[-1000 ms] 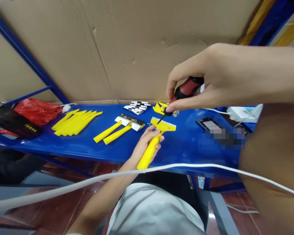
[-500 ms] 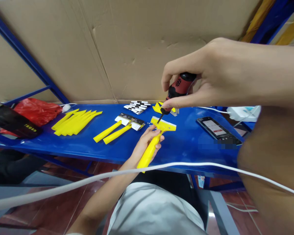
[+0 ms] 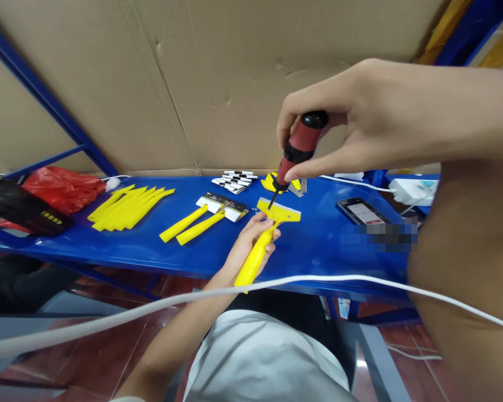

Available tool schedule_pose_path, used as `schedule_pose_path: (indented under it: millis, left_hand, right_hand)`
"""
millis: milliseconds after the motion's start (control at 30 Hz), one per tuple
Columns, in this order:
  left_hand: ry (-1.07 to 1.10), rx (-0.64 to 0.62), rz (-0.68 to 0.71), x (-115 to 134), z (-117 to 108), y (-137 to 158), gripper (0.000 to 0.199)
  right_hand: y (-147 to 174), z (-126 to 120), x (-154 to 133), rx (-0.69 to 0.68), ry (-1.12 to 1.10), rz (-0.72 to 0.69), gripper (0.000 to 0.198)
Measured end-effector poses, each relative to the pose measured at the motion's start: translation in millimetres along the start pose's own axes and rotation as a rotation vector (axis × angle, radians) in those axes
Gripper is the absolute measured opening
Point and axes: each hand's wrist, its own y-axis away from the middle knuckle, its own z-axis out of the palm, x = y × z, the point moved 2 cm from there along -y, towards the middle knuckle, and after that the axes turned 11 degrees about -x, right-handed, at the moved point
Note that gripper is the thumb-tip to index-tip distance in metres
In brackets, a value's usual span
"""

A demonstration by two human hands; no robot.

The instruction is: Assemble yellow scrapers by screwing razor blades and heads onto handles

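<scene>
My left hand [image 3: 251, 240] is closed around the neck of a yellow scraper [image 3: 254, 259], whose wide head points away from me above the table. A red and black screwdriver [image 3: 302, 142] is gripped in my right hand [image 3: 352, 117], thumb on one side and fingers on the other. Its thin shaft slants down, and the tip meets the left side of the scraper head. The screw under the tip is too small to make out. Near the scraper head lie a few tiny pale pieces [image 3: 255, 209]. Two yellow scrapers with printed cards [image 3: 201, 228] rest to the left.
Several yellow handles [image 3: 129, 209] lie on the blue table [image 3: 314, 251]. Behind are folded cards [image 3: 235, 181] and small yellow parts [image 3: 269, 183]. A phone [image 3: 360, 212] is at right, a red bag [image 3: 62, 187] at left. A white cable [image 3: 318, 278] crosses in front.
The screwdriver has turned in my right hand and stands a little more upright. Its tip stays at the scraper head. My left hand and the scraper have barely moved.
</scene>
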Motion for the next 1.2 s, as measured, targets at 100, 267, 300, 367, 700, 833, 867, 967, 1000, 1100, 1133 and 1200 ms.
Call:
schedule_pose_path:
  millis: [100, 267, 300, 367, 700, 833, 867, 967, 1000, 1100, 1133, 1200]
  left_hand:
    - [0.003, -0.016, -0.002, 0, 0, 0, 0.039]
    - [0.017, -0.007, -0.012, 0, -2, -1, 0.041]
    - [0.02, -0.008, -0.012, 0, -3, -1, 0.041]
    - [0.021, -0.009, -0.01, 0, -4, -1, 0.04]
    - [0.004, -0.028, -0.026, -2, -5, -3, 0.039]
    - [0.037, -0.014, -0.002, -1, -4, -2, 0.037]
    - [0.043, -0.013, 0.003, -1, -3, -2, 0.036]
    - [0.04, -0.012, 0.002, -1, -2, -1, 0.037]
    - [0.038, -0.013, 0.001, 0, -1, -1, 0.037]
    - [0.042, -0.011, 0.001, 1, -1, 0, 0.036]
    - [0.044, -0.009, -0.002, 2, -1, 0, 0.036]
    - [0.049, -0.001, -0.006, 2, -2, 1, 0.035]
  right_hand:
    - [-3, 0, -8, 0.037, 0.123, -0.002, 0.04]
    - [-9, 2, -8, 0.025, 0.157, 0.098, 0.046]
    - [-9, 3, -8, 0.03, 0.165, 0.112, 0.047]
    - [-10, 3, -7, 0.047, 0.176, 0.119, 0.048]
    - [-13, 6, -22, 0.098, 0.165, 0.02, 0.028]
    - [-8, 9, -10, 0.02, 0.088, -0.023, 0.037]
    - [-6, 9, -3, -0.002, 0.068, -0.033, 0.043]
    - [-2, 6, 12, -0.026, 0.086, -0.084, 0.041]
    - [-1, 5, 15, -0.033, 0.096, -0.103, 0.037]
    - [-2, 1, 10, -0.038, 0.096, -0.128, 0.032]
    - [-2, 1, 5, -0.035, 0.091, -0.127, 0.032]
    - [-3, 0, -3, -0.022, 0.081, -0.127, 0.031]
